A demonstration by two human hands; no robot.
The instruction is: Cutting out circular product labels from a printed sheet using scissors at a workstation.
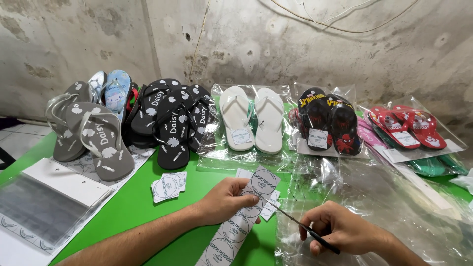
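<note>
My left hand [224,199] holds a long white paper strip [239,221] printed with round labels, pinching it near the upper end. My right hand [340,229] grips black-handled scissors [300,225], whose blades point left and meet the strip's right edge beside my left fingers. Both hands are over the green table [143,207] near its front edge. A small pile of cut square labels [168,187] lies just left of my left hand. More cut pieces [268,211] sit under the strip.
Against the wall stand grey flip-flops [96,140], black ones [172,123], a white bagged pair [251,118], black cartoon pairs [327,123] and red ones [409,125]. Clear plastic bags [374,197] cover the right side. A stack of bags with white headers [49,202] lies left.
</note>
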